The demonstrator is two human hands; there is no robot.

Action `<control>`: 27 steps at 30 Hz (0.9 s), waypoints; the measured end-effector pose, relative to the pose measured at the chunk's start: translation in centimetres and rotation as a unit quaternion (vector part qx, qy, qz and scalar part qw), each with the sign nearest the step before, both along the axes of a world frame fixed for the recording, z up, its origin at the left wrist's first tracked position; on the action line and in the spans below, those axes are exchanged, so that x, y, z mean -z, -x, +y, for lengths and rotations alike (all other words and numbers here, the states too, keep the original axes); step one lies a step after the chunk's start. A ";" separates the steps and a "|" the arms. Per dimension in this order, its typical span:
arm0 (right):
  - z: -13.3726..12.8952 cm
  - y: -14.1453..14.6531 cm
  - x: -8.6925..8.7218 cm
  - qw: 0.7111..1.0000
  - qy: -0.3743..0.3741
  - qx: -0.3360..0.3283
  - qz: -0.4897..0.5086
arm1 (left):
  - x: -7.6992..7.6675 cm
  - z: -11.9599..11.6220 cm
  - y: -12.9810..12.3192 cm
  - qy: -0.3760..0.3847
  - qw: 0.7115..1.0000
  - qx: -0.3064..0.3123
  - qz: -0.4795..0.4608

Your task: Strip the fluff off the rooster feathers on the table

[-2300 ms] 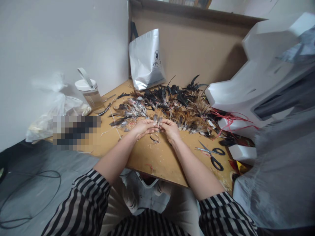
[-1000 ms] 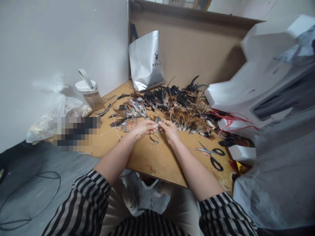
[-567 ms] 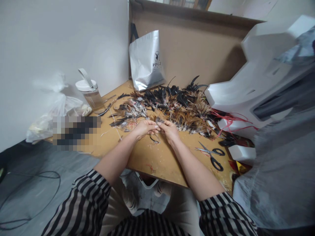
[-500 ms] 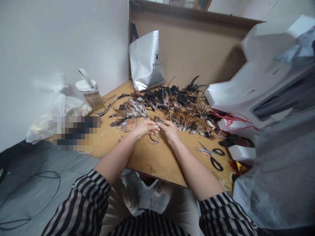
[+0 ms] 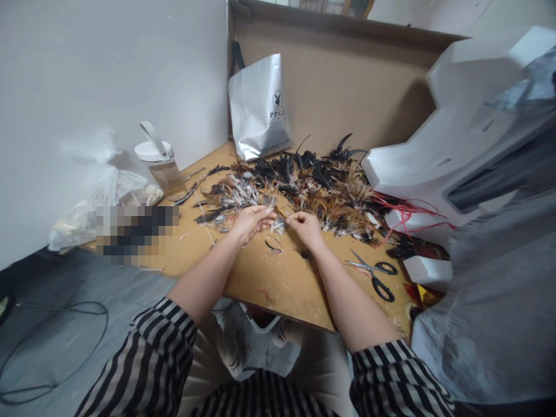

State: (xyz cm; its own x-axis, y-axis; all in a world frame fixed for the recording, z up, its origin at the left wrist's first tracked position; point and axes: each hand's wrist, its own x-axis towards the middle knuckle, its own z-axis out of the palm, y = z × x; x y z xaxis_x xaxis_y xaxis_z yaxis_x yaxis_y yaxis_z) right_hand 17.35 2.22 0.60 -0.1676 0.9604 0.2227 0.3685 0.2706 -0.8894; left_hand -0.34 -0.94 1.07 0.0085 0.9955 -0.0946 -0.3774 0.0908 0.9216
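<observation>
Over the wooden table [image 5: 256, 278], my left hand [image 5: 252, 223] pinches a small brownish-grey feather [image 5: 270, 200] that sticks up above its fingertips. My right hand [image 5: 306, 227] is a short way to the right, its thumb and fingers pressed together. What it holds, if anything, is too small to make out. Pale fluff [image 5: 278, 225] lies between the two hands. Behind them spreads a heap of brown, black and white feathers [image 5: 313, 191], many in bunches. A curved dark feather [image 5: 273, 248] rests on the wood nearer to me.
Black-handled scissors [image 5: 373, 272] lie spread at the right, near red strings [image 5: 408, 214] and white foam [image 5: 403, 168]. A silver bag [image 5: 258, 110] stands at the back against cardboard [image 5: 347, 87]. To the left are a lidded drink bottle [image 5: 163, 171] and a plastic bag [image 5: 95, 197].
My hands, together before, have drawn apart, the right one moving right. A feather now stands up clearly from my left fingertips. A dark tuft shows beneath my right wrist.
</observation>
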 end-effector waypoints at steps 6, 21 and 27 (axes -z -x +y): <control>-0.6 0.4 0.3 0.950 -0.145 -0.012 -0.277 | 0.0 0.0 -0.1 0.008 1.000 -0.018 0.003; -1.2 -0.4 -1.6 0.887 -0.348 0.030 -0.303 | 0.4 -0.1 0.2 0.048 0.995 0.088 -0.014; -1.3 0.1 -1.3 0.892 -0.351 0.013 -0.285 | 0.0 -0.4 -0.1 0.051 0.992 0.110 -0.022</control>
